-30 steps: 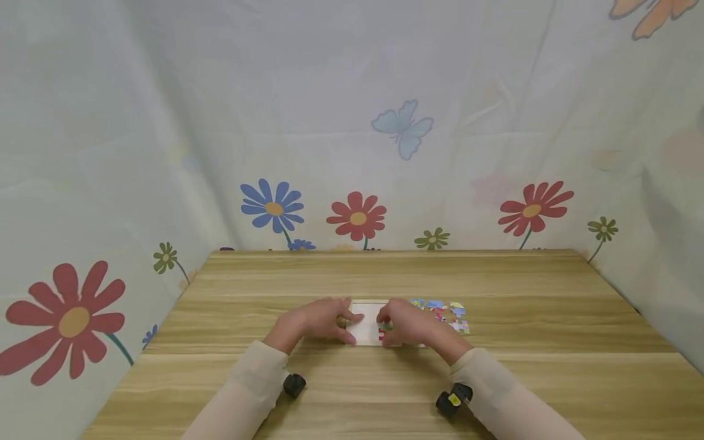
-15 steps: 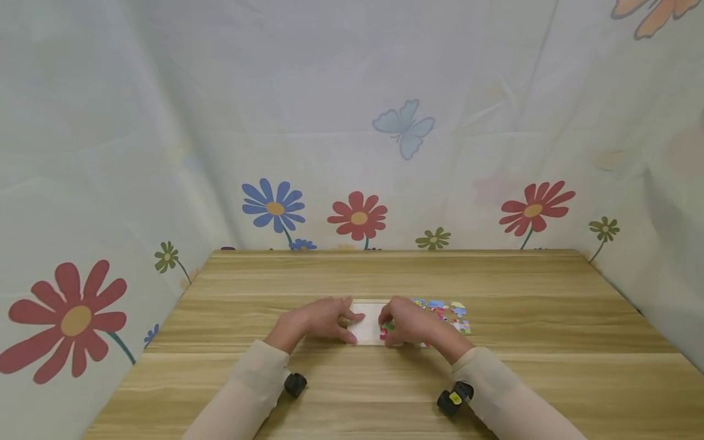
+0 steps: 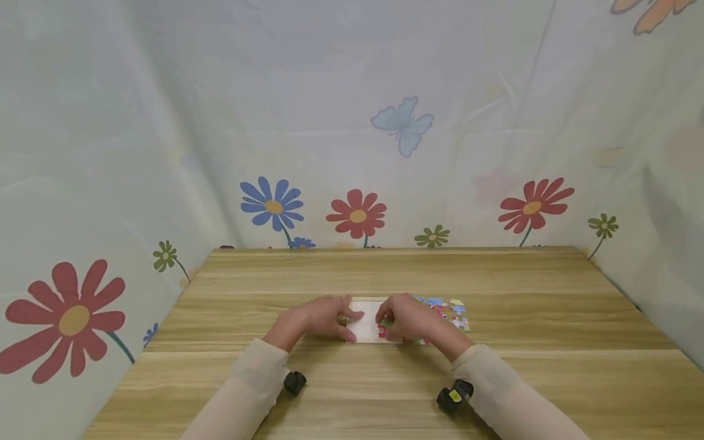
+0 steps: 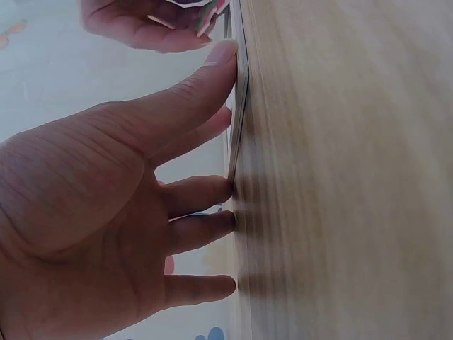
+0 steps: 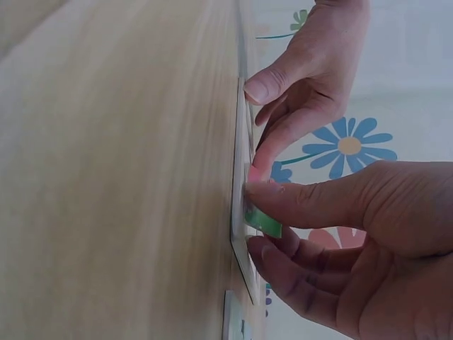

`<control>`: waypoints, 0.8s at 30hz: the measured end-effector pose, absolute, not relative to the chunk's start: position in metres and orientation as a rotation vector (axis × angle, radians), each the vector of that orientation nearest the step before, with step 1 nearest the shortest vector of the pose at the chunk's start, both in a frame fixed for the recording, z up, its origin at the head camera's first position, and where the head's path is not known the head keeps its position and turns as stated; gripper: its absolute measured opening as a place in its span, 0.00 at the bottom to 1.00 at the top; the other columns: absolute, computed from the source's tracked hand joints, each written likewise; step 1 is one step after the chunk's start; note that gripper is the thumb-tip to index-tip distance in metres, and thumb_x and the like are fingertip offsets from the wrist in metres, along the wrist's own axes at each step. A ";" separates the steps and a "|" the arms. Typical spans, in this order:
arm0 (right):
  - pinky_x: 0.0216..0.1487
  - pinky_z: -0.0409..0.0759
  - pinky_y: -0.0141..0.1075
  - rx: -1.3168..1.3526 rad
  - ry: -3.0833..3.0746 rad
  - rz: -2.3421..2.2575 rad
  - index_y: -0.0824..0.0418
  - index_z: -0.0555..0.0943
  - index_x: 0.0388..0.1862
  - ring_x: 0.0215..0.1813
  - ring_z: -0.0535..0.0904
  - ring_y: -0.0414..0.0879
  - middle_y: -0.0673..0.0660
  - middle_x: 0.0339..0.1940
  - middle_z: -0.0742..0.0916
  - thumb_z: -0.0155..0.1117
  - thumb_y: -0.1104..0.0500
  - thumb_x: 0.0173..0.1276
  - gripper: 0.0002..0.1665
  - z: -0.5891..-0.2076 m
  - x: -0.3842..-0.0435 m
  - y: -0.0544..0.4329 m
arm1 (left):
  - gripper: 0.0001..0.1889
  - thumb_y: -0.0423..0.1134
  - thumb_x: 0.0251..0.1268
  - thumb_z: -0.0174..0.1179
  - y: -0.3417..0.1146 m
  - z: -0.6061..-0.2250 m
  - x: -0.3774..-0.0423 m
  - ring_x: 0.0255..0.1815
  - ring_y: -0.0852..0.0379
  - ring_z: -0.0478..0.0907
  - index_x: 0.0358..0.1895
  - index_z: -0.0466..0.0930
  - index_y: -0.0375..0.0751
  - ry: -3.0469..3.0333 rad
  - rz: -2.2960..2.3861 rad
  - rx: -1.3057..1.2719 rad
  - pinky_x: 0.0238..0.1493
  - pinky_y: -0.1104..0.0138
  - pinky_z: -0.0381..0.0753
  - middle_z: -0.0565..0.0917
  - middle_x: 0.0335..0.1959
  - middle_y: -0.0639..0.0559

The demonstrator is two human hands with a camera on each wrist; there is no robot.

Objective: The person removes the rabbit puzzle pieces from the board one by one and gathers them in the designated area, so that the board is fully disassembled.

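A shallow, pale-wood puzzle tray (image 3: 370, 329) lies on the table between both hands. My left hand (image 3: 324, 316) spreads around its left end. In the left wrist view the left thumb (image 4: 212, 67) presses the near edge, while the fairly straight fingers reach the tray and tabletop. My right hand (image 3: 409, 318) is over the tray's right part. Its thumb and fingers pinch a green and pink jigsaw piece (image 5: 263, 221), tilted up close above the tray. Red and green show in the tray by the right fingertips in the head view. The right hand hides the tray's right end.
Several loose jigsaw pieces (image 3: 458, 308) lie on the wood-grain table (image 3: 352, 391) right of the tray, partly behind the right hand. A flower-printed cloth (image 3: 308, 122) hangs behind the table and along both sides.
The right hand's fingers have shifted slightly over the tray, and the pinched green piece has turned and lowered. The left hand has stayed at the tray's left end.
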State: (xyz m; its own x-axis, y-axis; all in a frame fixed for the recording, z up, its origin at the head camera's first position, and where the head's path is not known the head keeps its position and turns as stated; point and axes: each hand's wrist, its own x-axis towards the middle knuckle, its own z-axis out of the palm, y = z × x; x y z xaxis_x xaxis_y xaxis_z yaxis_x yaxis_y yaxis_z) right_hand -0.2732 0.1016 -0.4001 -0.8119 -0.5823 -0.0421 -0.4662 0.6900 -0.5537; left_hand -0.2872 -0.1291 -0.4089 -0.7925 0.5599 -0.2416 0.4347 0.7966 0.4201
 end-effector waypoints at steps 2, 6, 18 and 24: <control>0.39 0.79 0.41 -0.853 2.685 -0.792 0.61 0.88 0.37 0.36 0.77 0.45 0.52 0.32 0.86 0.75 0.72 0.52 0.13 -0.401 -0.273 0.101 | 0.33 0.54 0.56 0.72 -0.129 -0.409 -0.287 0.76 0.44 0.60 0.67 0.77 0.54 2.633 0.488 0.750 0.72 0.54 0.63 0.61 0.76 0.36; 0.41 0.80 0.42 -0.865 2.681 -0.773 0.61 0.88 0.38 0.38 0.78 0.46 0.52 0.33 0.86 0.74 0.73 0.52 0.14 -0.402 -0.274 0.099 | 0.33 0.54 0.56 0.72 -0.130 -0.410 -0.287 0.76 0.43 0.59 0.67 0.77 0.54 2.635 0.490 0.750 0.72 0.53 0.62 0.61 0.76 0.36; 0.40 0.80 0.40 -0.926 2.662 -0.790 0.62 0.88 0.40 0.38 0.78 0.45 0.51 0.33 0.86 0.76 0.72 0.53 0.15 -0.401 -0.277 0.104 | 0.33 0.54 0.57 0.71 -0.132 -0.410 -0.287 0.76 0.43 0.60 0.67 0.77 0.54 2.635 0.486 0.756 0.72 0.53 0.63 0.61 0.76 0.36; 0.39 0.80 0.37 -0.882 2.674 -0.879 0.64 0.88 0.43 0.38 0.77 0.45 0.51 0.34 0.85 0.77 0.69 0.55 0.15 -0.396 -0.279 0.131 | 0.34 0.55 0.57 0.71 -0.131 -0.410 -0.287 0.77 0.44 0.58 0.68 0.76 0.54 2.637 0.474 0.751 0.73 0.54 0.61 0.60 0.76 0.36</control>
State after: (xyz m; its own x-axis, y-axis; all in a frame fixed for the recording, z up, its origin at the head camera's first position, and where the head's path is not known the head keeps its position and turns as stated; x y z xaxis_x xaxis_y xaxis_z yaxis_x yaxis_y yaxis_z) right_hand -0.2788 0.1308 -0.3956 -0.8046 -0.5938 0.0036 -0.4801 0.6469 -0.5925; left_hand -0.2868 -0.1308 -0.4098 -0.7951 0.5550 -0.2446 0.4351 0.8029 0.4075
